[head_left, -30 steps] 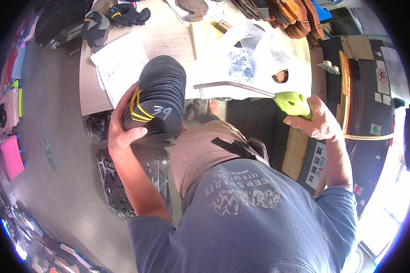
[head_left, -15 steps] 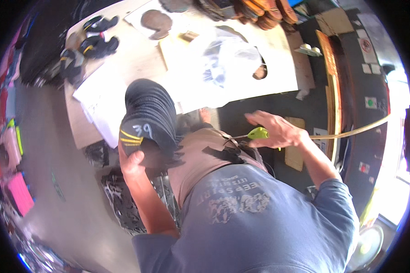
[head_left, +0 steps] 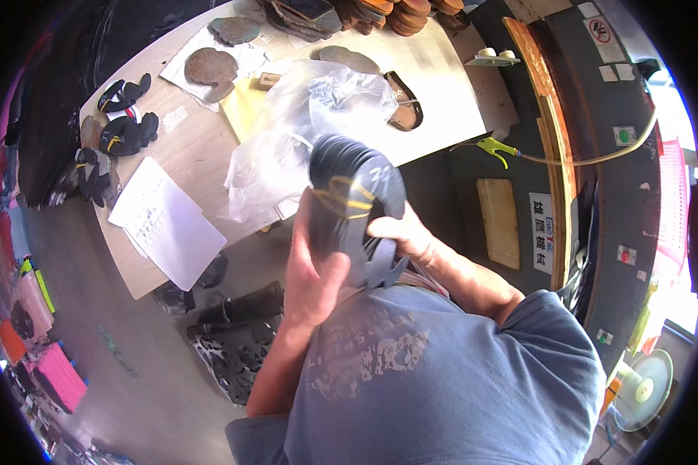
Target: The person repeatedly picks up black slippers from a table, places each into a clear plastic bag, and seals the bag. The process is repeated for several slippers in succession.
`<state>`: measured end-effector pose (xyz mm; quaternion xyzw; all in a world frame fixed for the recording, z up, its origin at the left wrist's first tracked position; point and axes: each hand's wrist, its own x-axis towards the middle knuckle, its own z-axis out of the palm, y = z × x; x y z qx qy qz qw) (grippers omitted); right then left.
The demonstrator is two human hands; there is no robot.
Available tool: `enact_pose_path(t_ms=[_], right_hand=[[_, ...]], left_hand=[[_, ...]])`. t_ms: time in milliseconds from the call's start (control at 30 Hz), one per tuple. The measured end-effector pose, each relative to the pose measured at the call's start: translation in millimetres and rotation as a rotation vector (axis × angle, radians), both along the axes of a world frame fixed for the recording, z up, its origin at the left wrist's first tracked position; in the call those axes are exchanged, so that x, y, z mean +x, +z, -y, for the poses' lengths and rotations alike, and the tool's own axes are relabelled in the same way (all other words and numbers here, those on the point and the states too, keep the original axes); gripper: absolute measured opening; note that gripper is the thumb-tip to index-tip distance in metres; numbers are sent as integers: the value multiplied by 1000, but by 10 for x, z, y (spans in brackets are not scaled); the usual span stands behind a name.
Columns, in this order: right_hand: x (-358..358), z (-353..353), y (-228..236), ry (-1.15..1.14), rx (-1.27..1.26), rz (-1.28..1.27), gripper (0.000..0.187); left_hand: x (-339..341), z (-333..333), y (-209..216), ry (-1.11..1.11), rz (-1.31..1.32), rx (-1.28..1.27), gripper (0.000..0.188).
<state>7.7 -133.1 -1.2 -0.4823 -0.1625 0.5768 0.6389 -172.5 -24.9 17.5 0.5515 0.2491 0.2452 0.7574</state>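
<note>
A thick stack of dark, curved cut pieces (head_left: pixel 353 167) with yellow marks on its edge stands upright in front of my chest. My left hand (head_left: pixel 314 283) is closed round its left side, the thumb pointing up along the near face. On the other side my right hand (head_left: pixel 402 232) grips the stack, its thumb across the near edge and its other fingers mostly hidden behind. Just beyond lies a clear plastic bag (head_left: pixel 267 167) on the table (head_left: pixel 151 256). A yellow-green air blow gun (head_left: pixel 498 149) hangs on its hose to the right, apart from both hands.
White written sheets (head_left: pixel 171 225) lie at the table's left corner, with small dark bundles (head_left: pixel 129 133) behind them. Metal cutting dies (head_left: pixel 212 70) are spread over the far side. A dark machine (head_left: pixel 512 209) stands at right; a black patterned bag (head_left: pixel 233 349) is on the floor.
The stack has moved right, to the middle, in my left hand. My right hand has left the area by the blow gun and taken hold of the stack. The blow gun now hangs farther right.
</note>
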Motion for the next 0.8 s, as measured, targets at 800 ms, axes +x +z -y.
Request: enact_pose_path(t_ms=[800], right_hand=[[1110, -538, 2, 498, -337, 116, 121]], left_hand=[[-44, -705, -482, 673, -270, 199, 21]])
